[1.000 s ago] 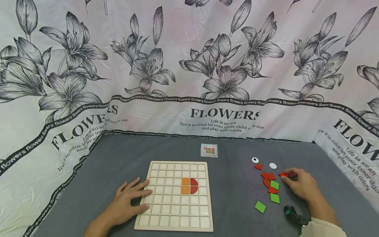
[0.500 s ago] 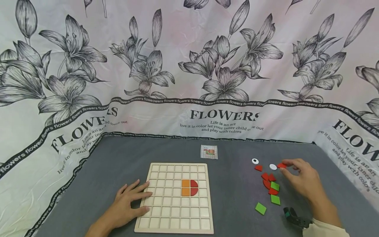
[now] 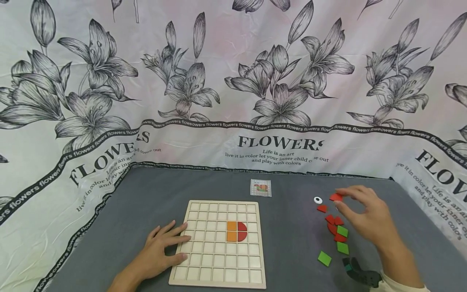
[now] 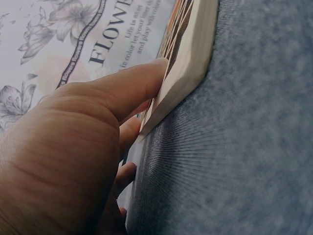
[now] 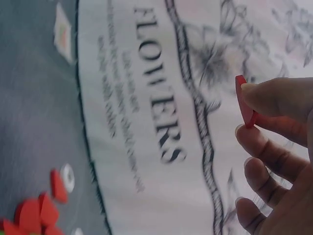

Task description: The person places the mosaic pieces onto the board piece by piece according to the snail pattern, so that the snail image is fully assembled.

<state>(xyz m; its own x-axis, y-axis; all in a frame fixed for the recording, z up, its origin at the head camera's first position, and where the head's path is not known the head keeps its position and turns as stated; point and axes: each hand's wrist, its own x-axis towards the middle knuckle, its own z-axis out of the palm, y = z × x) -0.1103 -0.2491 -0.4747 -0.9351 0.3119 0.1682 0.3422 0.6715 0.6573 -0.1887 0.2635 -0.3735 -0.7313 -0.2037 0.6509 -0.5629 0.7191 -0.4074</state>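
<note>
A wooden grid board (image 3: 182,275) lies on the grey table, with two orange squares (image 3: 231,231) and two red quarter-circle tiles (image 3: 242,231) set side by side in its cells. At the board's left edge rests my left hand (image 3: 157,251), fingers spread and fingertips on the frame; the left wrist view shows the thumb (image 4: 132,85) touching the wooden rim. My right hand (image 3: 368,211) pinches a red tile (image 5: 244,102) between thumb and fingers, raised above the table. Below and left of that hand lie several loose red tiles (image 3: 331,228) and green squares (image 3: 324,258).
A white disc with a black dot (image 3: 318,200) lies left of the right hand. Behind the board is a small picture card (image 3: 260,188). A black band (image 3: 361,273) is at the right wrist. Flower-printed cloth (image 3: 281,150) hangs along the back and sides.
My right hand has lifted the red tile from the table and moved it away from me and left, now covering the plain white disc. The left hand stays on the board.
</note>
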